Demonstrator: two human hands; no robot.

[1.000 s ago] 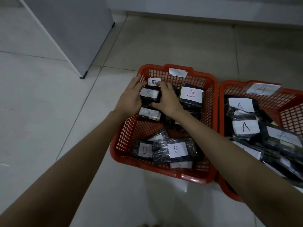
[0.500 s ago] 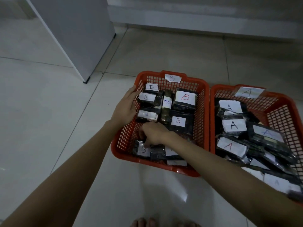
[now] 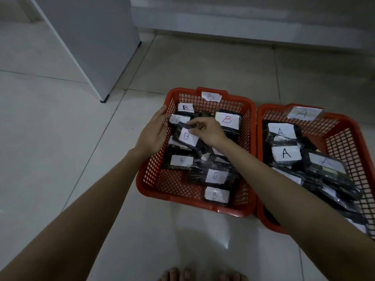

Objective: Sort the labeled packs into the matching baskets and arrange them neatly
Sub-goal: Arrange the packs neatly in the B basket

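The dark plastic-wrapped pack with a white paper label marked B (image 3: 187,137) hangs tilted above the far half of the red plastic lattice basket tagged B (image 3: 156,169), pinched at its upper edge by the right hand (image 3: 209,131). That grip looks thin: thumb and curled fingers close on the slippery wrap only, so the pack could slide out and land crooked on the packs below. A hard set-down could also knock the small B-labelled pack (image 3: 178,119) behind it out of its row, or tip the large pack with the red B label (image 3: 227,120) just to its right.

The left hand (image 3: 154,132) is open, fingers nearly straight, its palm turned toward the pack's left edge; the fingertips lie near the basket's far-left rim. Whether the palm touches the pack I cannot tell. If it pushes too early, the pack may twist in the pinch.

Nearer the person, 3 more B packs lie loose and overlapping, among them the low flat pack with a faint B (image 3: 181,160), so neat rows are, I judge, not yet finished. The second red lattice basket tagged A (image 3: 345,142) stands touching the first on the right, its A-labelled packs (image 3: 286,153) piled unevenly.
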